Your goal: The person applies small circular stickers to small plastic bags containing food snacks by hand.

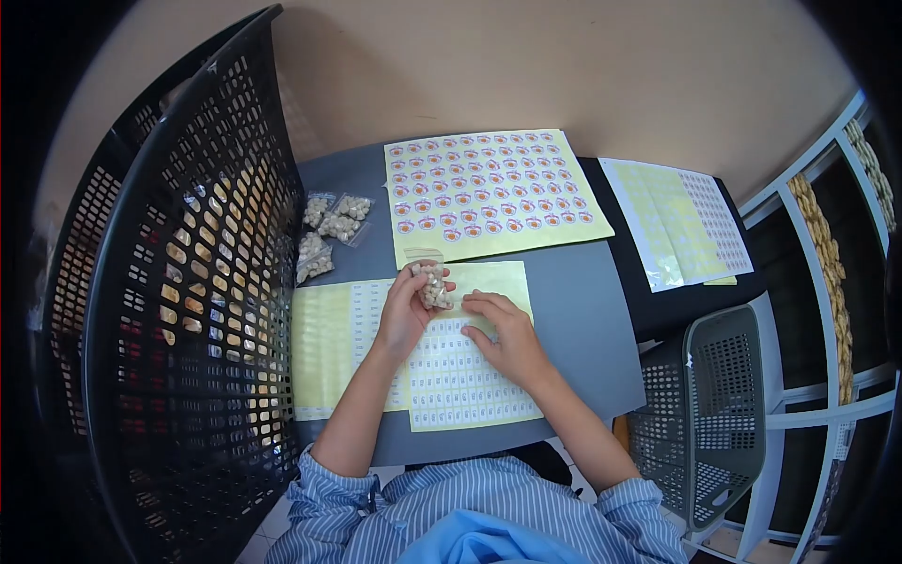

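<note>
My left hand [402,312] is closed around a small clear plastic bag [435,288] filled with pale, roundish pieces, held above the label sheets. Just right of the bag is my right hand [507,336], its thumb and fingers apart and nothing visible between them. Under both hands lies a yellow-backed sheet of small white labels [470,381]. Another label sheet [324,343], largely bare yellow backing, extends to the left. Several similar filled bags [340,226] rest on the table's left side. Behind my hands, a large sheet of round orange-and-purple stickers [484,188] has gaps in its bottom row.
A tall black plastic basket [202,235] with packed goods behind its mesh rises at the left. Another partly used sticker sheet [676,221] lies on a black surface at right. Beyond the grey table [601,329] stand a dark green basket [723,414] and a white rack [799,273].
</note>
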Available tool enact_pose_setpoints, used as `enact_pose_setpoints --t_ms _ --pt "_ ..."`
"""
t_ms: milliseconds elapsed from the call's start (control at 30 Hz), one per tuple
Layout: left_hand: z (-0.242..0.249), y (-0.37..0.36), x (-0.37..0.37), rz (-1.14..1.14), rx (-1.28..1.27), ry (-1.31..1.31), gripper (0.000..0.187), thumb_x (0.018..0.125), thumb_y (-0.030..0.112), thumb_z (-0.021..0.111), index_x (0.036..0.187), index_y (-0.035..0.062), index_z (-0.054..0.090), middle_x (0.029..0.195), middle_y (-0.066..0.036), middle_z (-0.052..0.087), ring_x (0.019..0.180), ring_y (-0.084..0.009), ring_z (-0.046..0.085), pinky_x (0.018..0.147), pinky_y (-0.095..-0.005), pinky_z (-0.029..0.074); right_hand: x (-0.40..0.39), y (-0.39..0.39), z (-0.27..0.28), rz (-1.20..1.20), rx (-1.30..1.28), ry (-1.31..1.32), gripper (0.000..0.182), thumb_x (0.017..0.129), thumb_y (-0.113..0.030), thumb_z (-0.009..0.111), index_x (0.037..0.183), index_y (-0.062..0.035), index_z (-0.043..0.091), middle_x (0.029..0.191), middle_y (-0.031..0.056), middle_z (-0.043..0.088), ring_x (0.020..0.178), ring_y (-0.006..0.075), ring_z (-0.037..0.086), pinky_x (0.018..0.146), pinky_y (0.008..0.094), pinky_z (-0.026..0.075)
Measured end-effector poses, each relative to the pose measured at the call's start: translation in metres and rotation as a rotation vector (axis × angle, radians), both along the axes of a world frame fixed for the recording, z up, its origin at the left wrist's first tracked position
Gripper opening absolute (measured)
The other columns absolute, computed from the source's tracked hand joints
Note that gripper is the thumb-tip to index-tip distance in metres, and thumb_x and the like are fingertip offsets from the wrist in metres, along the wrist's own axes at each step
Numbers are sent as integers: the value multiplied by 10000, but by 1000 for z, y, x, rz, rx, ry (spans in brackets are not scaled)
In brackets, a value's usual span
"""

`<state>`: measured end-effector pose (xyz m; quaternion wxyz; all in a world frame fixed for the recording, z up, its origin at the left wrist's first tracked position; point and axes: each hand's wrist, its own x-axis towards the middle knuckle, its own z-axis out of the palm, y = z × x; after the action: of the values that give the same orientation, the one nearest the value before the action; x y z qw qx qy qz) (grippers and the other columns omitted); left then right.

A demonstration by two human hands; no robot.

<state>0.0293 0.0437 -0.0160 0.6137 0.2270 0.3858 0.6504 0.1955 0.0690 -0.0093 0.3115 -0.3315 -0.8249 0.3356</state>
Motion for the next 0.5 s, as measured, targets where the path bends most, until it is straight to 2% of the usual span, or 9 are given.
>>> enact_pose_setpoints --t_ms 200,267,500 --pt "0 1 0 -3 -8 -5 270 872 150 348 1110 37 403 1052 -117 512 927 -196 546 748 -309 471 1 5 -3 38 47 34 192 703 -32 624 888 16 609 988 124 597 1003 269 531 840 339 436" --pt "-1 0 -1 -1 -15 -15 265 872 150 348 1106 39 406 1054 -118 511 927 -198 547 751 -309 469 -1 5 -4 32 12 60 151 703 -22 620 848 18 618 953 128 610 993 271 541 839 341 437" --pt "-1 0 -1 -11 -17 -14 267 875 156 349 1108 40 407 1058 -118 509 930 -201 547 735 -310 478 -3 4 -2 16 5 65 134 702 -16 618 831 18 618 944 132 612 984 271 546 835 339 439"
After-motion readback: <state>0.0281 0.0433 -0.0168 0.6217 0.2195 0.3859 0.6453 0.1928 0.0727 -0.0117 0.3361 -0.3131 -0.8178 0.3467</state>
